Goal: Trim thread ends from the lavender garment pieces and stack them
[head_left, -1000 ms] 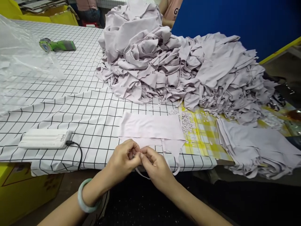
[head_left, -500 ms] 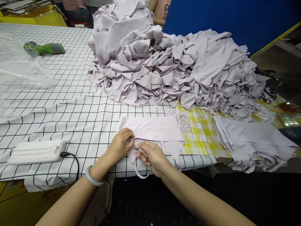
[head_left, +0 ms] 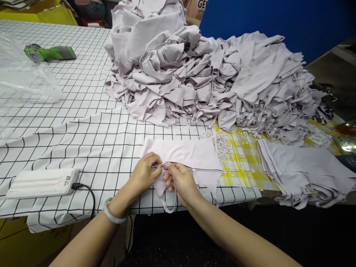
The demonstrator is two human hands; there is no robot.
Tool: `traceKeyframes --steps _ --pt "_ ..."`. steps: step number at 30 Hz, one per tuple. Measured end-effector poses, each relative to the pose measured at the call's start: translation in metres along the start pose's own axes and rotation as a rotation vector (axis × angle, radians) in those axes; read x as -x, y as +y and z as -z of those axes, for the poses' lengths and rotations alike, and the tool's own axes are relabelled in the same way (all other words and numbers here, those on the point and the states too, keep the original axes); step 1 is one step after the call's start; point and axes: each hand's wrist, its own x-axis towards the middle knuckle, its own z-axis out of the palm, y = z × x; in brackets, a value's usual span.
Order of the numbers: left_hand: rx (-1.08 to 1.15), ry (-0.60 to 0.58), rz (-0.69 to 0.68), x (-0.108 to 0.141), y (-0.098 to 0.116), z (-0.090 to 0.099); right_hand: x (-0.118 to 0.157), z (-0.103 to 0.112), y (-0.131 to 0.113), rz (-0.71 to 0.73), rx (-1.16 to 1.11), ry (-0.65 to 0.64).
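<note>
A pale lilac strappy top [head_left: 186, 152] lies flat on the table near its front edge, straps toward me. My left hand [head_left: 146, 172] is closed in a pinch on the top's edge at its left side. Close beside it, my right hand [head_left: 182, 181] pinches the end of a thin strap [head_left: 168, 208], which loops down over the table edge. A tiny strap hook [head_left: 166, 163] shows between the two hands' fingertips; whether it is joined to the top's edge I cannot tell.
Behind the top rises a big heap of lilac garments [head_left: 167, 74]. Tiny scraps [head_left: 223, 147] lie on a yellow checked cloth [head_left: 241, 163], with a folded garment stack [head_left: 308, 163] to the right. Left are a white power bank [head_left: 41, 183], a green handheld tool [head_left: 51, 53] and clear plastic [head_left: 30, 78].
My right hand has moved up and slightly right, bringing the strap end to my left fingertips. My left hand keeps its pinch on the top. The whole view has shifted slightly.
</note>
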Motion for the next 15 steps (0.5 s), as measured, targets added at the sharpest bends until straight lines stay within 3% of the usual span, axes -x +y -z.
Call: traceKeyframes --steps 9,15 --pt "-0.016 0.035 0.009 0.0008 0.0003 -0.0043 0.0008 -0.0013 0.0033 0.047 0.074 -0.010" --pt "-0.025 0.038 -0.018 0.0004 -0.0027 -0.0034 -0.0002 -0.0059 0.0002 -0.042 0.152 -0.050"
